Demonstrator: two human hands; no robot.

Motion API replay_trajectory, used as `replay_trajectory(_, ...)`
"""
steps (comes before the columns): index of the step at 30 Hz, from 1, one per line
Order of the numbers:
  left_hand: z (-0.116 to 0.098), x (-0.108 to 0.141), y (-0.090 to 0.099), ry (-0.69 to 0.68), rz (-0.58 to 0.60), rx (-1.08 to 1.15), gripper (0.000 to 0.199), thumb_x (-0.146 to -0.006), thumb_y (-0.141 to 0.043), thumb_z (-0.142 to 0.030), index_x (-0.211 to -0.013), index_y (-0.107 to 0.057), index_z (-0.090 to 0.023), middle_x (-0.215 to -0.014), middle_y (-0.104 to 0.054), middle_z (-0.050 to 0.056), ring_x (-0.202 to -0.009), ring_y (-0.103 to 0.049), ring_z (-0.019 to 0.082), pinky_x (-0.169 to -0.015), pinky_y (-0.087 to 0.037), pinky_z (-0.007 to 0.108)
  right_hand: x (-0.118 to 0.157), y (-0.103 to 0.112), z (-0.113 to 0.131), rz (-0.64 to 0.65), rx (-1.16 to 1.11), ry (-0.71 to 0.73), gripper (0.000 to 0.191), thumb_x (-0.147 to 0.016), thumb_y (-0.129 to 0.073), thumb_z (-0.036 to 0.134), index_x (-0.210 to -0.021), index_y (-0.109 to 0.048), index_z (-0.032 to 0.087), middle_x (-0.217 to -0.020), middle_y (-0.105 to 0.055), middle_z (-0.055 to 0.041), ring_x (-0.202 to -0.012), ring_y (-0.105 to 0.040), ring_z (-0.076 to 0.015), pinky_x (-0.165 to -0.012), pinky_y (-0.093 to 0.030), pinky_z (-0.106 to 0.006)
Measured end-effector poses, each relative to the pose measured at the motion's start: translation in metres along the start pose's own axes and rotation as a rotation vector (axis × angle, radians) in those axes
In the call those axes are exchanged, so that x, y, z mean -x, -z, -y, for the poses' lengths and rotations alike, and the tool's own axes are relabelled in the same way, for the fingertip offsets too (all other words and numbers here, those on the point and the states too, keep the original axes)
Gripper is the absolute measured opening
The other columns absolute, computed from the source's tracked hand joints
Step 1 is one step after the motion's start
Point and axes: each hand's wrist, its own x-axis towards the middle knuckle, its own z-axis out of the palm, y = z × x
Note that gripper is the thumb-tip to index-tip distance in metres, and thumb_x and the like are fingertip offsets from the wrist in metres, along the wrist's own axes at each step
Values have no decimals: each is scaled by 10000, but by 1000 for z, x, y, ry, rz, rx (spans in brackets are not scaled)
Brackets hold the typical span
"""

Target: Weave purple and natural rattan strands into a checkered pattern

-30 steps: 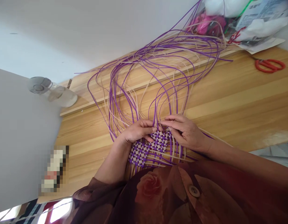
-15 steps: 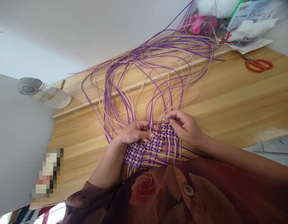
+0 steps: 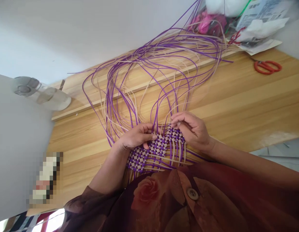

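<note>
A small checkered woven mat of purple and cream strips lies at the near edge of the wooden table. My left hand presses down on the mat's upper left part, fingers pinched around its strips. My right hand pinches strips at the mat's upper right corner. Long loose purple and cream strips fan out from the weave and loop across the table toward the back.
Red-handled scissors lie at the back right. Plastic bags and papers are piled beyond them. A clear plastic bottle lies on its side at the left. A grey surface covers the left side.
My right hand drew back from the middle of the weave to its upper right corner. The left hand kept its hold. The camera view drifted slightly.
</note>
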Motion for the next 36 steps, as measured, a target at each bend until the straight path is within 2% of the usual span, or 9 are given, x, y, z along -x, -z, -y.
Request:
replay_trajectory(2, -1, 0, 0, 11, 7, 11, 417, -782, -700, -316, -1163, -633, -160, -885, -626, 20, -556, -487, 40, -420, -454, 117, 1, 0, 0, -13, -36, -51, 203, -899, -462, 105, -957, -635, 196, -982, -639, -49, -805, -624, -139, -770, -509, -314)
replay_trajectory(6, -1, 0, 1, 8, 8, 16, 369, -795, -686, -347, -1108, -647, -156, -984, -631, 52, -621, -540, 57, -445, -473, 119, 4, 1, 1, 47, -49, -133, 201, -942, -441, 163, -975, -636, 201, -837, -652, -24, -789, -630, -142, -752, -500, -301)
replay_trajectory(10, -2, 0, 0, 9, -1, 6, 374, -809, -669, -388, -1097, -646, -151, -986, -625, 53, -593, -526, 47, -436, -474, 125, 4, 0, 6, 98, -49, -150, 207, -960, -433, 205, -990, -638, 204, -866, -658, -23, -814, -631, -138, -759, -498, -285)
replay_trajectory(16, -4, -2, -3, 63, 2, -44, 429, -678, -798, -326, -1028, -618, -155, -771, -596, -17, -534, -494, 40, -395, -421, 108, 2, -1, 4, -49, -98, -160, 191, -959, -455, 263, -1061, -603, 198, -890, -655, -34, -770, -627, -137, -714, -508, -282)
replay_trajectory(18, -4, -3, -5, 49, -29, -52, 402, -676, -796, -319, -1003, -631, -153, -753, -594, -21, -530, -495, 39, -398, -418, 110, -1, 0, 2, 3, 6, -130, 174, -930, -499, 242, -1041, -626, 199, -867, -656, -32, -748, -611, -139, -686, -499, -280)
replay_trajectory(21, -3, -3, -8, 21, -64, -32, 405, -667, -799, -305, -1012, -651, -154, -745, -592, -22, -553, -515, 48, -424, -446, 124, -4, 1, 0, 125, 183, -4, 214, -893, -529, 186, -1053, -669, 214, -917, -667, -47, -809, -609, -156, -742, -500, -306)
replay_trajectory(26, -5, -3, -11, -10, -59, 9, 370, -674, -787, -284, -996, -672, -142, -792, -593, -7, -604, -529, 59, -436, -457, 125, -4, -2, -1, 195, 286, 204, 281, -882, -532, 144, -1105, -677, 234, -981, -659, -64, -926, -604, -179, -844, -499, -345)
replay_trajectory(32, -17, -3, 0, 29, 27, 48, 331, -769, -712, -398, -975, -701, -139, -844, -630, 33, -562, -506, 54, -415, -442, 132, -6, -4, -1, 187, 425, 246, 195, -853, -602, 180, -1025, -689, 206, -979, -646, -83, -937, -602, -204, -854, -495, -368)
replay_trajectory(36, -31, -5, 4, 95, -25, -19, 382, -791, -667, -494, -849, -707, -119, -732, -609, 37, -563, -507, 78, -419, -438, 146, -7, -4, -5, 237, 445, 274, 206, -864, -589, 198, -1044, -689, 220, -1008, -635, -89, -943, -594, -215, -846, -491, -382)
